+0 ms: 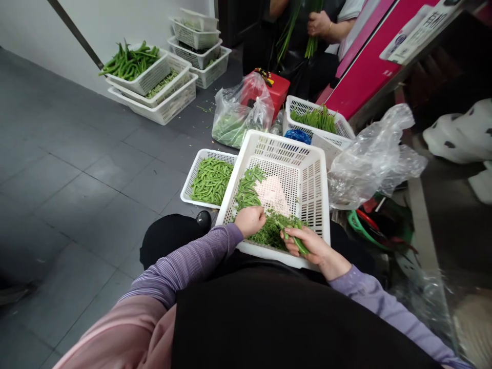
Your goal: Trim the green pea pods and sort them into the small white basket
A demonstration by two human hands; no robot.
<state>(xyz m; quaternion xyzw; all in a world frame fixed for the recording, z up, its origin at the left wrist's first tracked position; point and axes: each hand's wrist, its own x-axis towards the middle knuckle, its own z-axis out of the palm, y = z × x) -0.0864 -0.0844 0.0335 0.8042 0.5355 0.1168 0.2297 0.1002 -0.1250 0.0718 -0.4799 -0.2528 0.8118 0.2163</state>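
A large white basket (322,205) rests across my lap. Inside it, green pods (248,187) lie along the left side, a pale pink sheet (272,195) is in the middle, and stringy green trimmings (269,228) are heaped at the near edge. My left hand (250,221) is closed above the left part of the trimmings; what its fingers hold, if anything, is hidden. My right hand (305,245) is wrapped round several green pods (300,245) at the basket's near right. A smaller white basket (185,192) full of green pods (212,180) stands on the floor to the left.
Stacked white baskets (169,110) stand by the wall. Ahead are a plastic bag of greens (230,125), a red stool (279,92) and another basket (342,136). A person's hand (320,24) holds long green stalks. Clear plastic (369,159) and a green basin (355,225) are at right.
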